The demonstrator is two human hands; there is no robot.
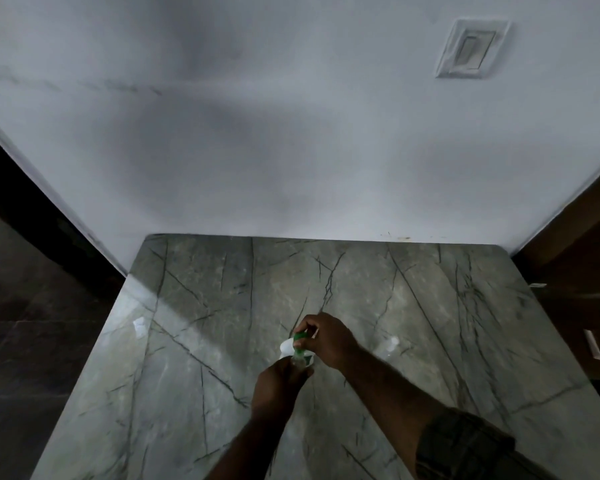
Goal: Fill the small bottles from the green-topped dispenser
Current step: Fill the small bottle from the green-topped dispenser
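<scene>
Small bottle (298, 364) is gripped in the left hand (278, 386), its mouth just below the dispenser (287, 348). The right hand (326, 336) pinches the green top (300, 338) from above. A spare bottle (390, 348) stands to the right on the table (465, 323).

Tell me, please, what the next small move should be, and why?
Probably press the green top down gently: the right hand grips the top of the green-topped dispenser, and the left hand holds a small bottle close against it, seemingly lined up.
</scene>
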